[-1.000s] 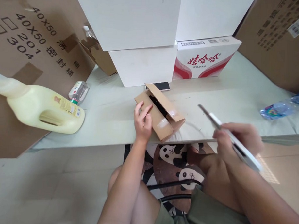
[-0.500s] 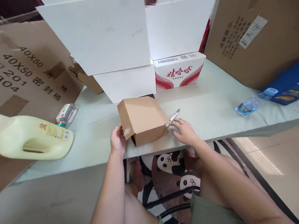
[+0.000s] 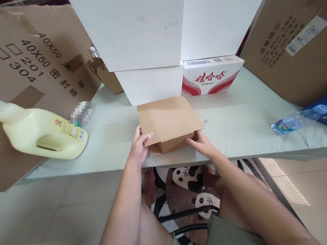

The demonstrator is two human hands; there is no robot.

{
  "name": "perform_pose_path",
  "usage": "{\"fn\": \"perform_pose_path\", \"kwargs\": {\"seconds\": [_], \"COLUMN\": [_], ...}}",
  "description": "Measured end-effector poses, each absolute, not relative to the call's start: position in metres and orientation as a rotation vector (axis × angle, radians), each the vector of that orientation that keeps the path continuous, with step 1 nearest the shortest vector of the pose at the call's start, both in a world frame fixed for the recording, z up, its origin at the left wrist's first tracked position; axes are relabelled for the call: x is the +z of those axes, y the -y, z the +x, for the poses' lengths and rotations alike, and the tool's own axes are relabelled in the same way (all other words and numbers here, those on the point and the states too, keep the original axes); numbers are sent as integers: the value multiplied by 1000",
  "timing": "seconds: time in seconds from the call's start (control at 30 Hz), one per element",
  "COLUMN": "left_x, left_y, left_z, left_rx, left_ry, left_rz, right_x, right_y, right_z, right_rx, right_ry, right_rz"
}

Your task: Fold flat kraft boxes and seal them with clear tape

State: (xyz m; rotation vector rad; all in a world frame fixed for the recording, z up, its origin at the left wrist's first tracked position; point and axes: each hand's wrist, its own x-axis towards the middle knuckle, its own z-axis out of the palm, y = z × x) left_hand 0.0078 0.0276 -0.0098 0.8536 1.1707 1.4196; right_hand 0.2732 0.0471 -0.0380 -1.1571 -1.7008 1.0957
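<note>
A small brown cardboard box (image 3: 169, 121) lies near the table's front edge, its lid panel lifted a little at the front. My left hand (image 3: 139, 146) pinches the lid's left front corner between thumb and fingers, beside a patch of clear tape (image 3: 150, 136). At the right front corner, my right hand (image 3: 202, 143) grips the box, thumb on the front wall and fingers partly hidden under the lid's edge. The tip of a pen (image 3: 204, 123) shows past the box's right edge; its remaining length is hidden.
A yellowish jug (image 3: 53, 127) and a blurred small bottle (image 3: 82, 114) are on the left, before a large carton (image 3: 28, 71). White boxes (image 3: 151, 84) and a red-and-white carton (image 3: 212, 79) stand behind. A clear plastic bottle (image 3: 297, 122) lies at the right.
The lid's front edge has risen and a side flap has swung outward. My left thumb has come onto the lid. My right hand has moved from beside the pen to the box's corner.
</note>
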Motion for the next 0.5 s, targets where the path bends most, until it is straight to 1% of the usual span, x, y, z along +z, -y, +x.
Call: {"fn": "perform_pose_path", "kwargs": {"seconds": [0.13, 0.3, 0.33, 0.43, 0.5], "left_x": [-10, -13, -13, -10, -8], "left_y": [-25, -28, -28, -26, -25], "left_z": [6, 6, 7, 8, 9], "left_rx": [1349, 1317, 1313, 1235, 1163], "left_ry": [-1086, -1182, -1201, -1262, -1271], "left_rz": [854, 930, 951, 1010, 1023], "right_x": [-36, -25, -23, -20, -20], "right_y": [-41, -27, -25, -21, -22], "right_z": [268, 275, 278, 289, 294], "right_rx": [1015, 678, 699, 966, 1068], "right_ry": [1586, 1462, 1422, 1218, 1053], "right_rz": [-1381, -1571, -1557, -1421, -1353]}}
